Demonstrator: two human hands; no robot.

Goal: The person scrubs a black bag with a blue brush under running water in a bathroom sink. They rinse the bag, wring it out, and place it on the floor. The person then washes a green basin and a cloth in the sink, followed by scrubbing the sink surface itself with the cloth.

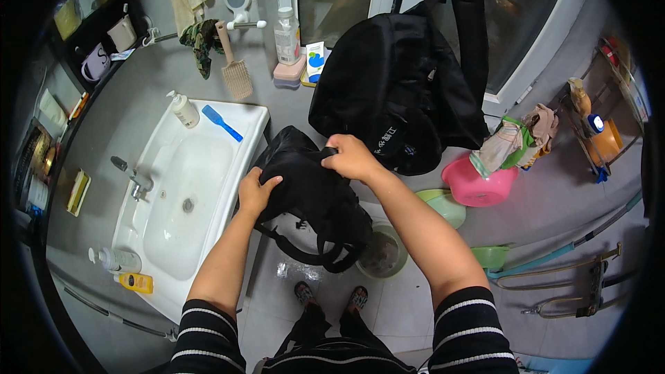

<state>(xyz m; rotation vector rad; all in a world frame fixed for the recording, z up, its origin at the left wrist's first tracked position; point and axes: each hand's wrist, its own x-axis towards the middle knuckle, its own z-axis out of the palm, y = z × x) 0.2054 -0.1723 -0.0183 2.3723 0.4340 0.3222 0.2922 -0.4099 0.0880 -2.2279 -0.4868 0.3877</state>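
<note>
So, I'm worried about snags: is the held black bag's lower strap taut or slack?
Slack: the strap droops in a loop from the black bag, which the left hand and right hand grip.

The bag is right of the sink and before the backpack.

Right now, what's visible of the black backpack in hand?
The black backpack looks like soft fabric, creased and slumped, with looped straps at its near end. It's held above the floor, right of the sink. The left grip holds its left side; the right grip, its upper edge. Contents unclear.
</note>
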